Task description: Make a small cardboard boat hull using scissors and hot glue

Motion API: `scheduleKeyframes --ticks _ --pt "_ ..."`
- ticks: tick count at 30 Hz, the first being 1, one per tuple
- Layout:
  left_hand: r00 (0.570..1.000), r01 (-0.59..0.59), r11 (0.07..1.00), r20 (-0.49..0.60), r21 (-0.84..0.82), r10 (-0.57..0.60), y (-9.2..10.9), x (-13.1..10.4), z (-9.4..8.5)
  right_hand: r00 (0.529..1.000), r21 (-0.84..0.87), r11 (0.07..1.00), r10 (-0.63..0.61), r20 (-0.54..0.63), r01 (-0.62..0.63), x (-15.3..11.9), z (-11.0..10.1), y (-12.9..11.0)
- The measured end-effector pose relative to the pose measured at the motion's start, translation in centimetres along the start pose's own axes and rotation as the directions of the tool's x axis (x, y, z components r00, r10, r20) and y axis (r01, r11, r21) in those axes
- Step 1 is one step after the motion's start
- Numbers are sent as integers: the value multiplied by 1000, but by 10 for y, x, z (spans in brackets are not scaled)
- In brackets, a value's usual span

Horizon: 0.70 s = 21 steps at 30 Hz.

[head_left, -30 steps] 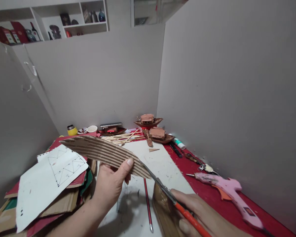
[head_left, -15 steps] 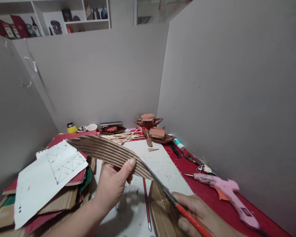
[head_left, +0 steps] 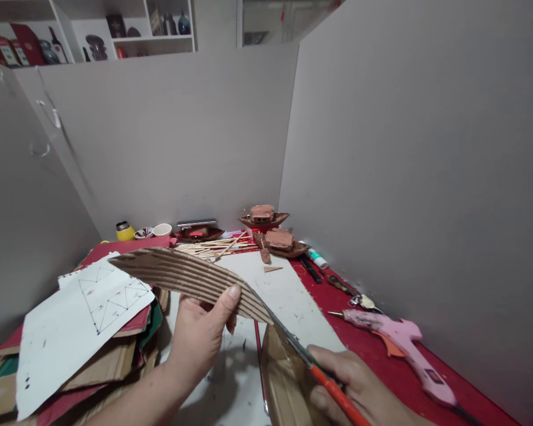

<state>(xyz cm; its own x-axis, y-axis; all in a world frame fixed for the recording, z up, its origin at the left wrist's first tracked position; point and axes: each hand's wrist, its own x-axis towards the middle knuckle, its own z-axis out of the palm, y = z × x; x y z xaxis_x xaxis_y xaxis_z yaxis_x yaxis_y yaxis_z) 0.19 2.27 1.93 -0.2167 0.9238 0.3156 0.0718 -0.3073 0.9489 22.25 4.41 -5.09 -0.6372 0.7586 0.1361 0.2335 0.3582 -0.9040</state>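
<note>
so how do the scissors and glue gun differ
The scissors have grey blades and an orange-red handle; the glue gun is mostly pink. The scissors are in the right hand, blades at the cardboard; the glue gun lies untouched on the red surface. Both have a metal-looking working end.

The strip (head_left: 177,269) is in the left hand (head_left: 204,328) over the mat (head_left: 306,313), its right end at the scissors (head_left: 288,337) in the right hand (head_left: 355,378). Left of the mat, paper (head_left: 57,337) lies on a pile (head_left: 102,368); right, a glue gun (head_left: 404,340). At its far edge lie sticks (head_left: 211,248), a cup (head_left: 162,229) left and two boats (head_left: 279,239) right.
</note>
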Motion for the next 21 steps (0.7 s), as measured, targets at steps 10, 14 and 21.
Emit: scheduleKeyframes --ticks 10,14,21 --pt "997 55 998 58 19 -56 -8 -6 8 999 -213 977 25 -24 -29 -2 -9 -9" --pt "996 56 998 64 30 -58 -7 -5 8 997 -198 977 77 16 -73 -1 -7 -4" --pt "988 134 972 100 -194 -116 -8 -6 13 1000 -83 997 5 -5 -6 6 0 3"
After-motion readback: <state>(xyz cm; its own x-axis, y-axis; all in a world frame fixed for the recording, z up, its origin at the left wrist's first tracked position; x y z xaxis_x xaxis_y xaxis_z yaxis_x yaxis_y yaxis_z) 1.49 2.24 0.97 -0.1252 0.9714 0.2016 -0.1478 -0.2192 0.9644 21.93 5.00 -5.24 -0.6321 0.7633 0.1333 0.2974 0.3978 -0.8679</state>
